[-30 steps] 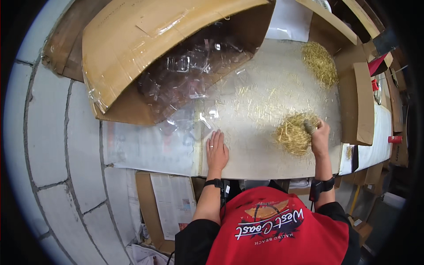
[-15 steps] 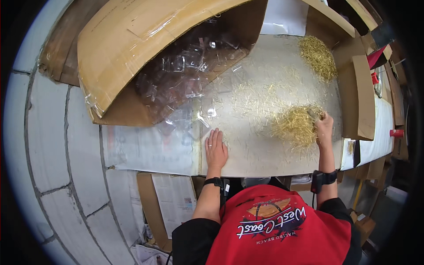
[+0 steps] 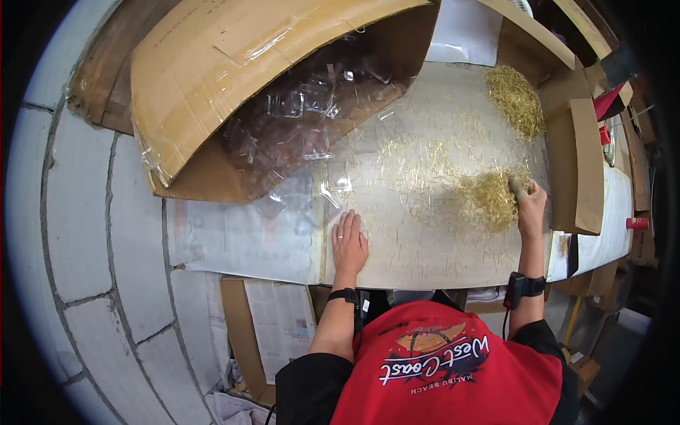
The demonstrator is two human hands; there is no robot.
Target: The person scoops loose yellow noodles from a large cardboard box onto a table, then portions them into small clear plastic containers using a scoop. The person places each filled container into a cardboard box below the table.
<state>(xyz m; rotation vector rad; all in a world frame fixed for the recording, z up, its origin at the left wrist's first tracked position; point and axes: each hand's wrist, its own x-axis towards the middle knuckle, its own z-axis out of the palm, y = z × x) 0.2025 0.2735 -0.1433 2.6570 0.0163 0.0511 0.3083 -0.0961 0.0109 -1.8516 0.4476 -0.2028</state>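
Observation:
My left hand (image 3: 349, 248) lies flat on the grey work surface (image 3: 397, 258), fingers stretched out, a ring on one finger and nothing held. Over to the right, my right hand (image 3: 531, 212) is closed at the edge of a loose heap of thin gold-coloured pins (image 3: 485, 202). Some of the pins are bunched at its fingertips. A dull grey patch shows at the thumb; whether it is a finger cover or a held piece I cannot tell. More pins lie scattered across the middle, and a denser pile (image 3: 513, 103) rests at the far right.
A large cardboard box (image 3: 212, 78) lies on its side at the far left, clear plastic pieces (image 3: 304, 134) spilling from its mouth. Cardboard walls (image 3: 585, 166) border the right side. A white sheet (image 3: 464, 32) stands at the back. Grey block wall (image 3: 85, 212) runs along the left.
My right hand has shifted slightly right, and the near edge of the pin heap has thinned and drawn away from the front. The left hand stays flat in place.

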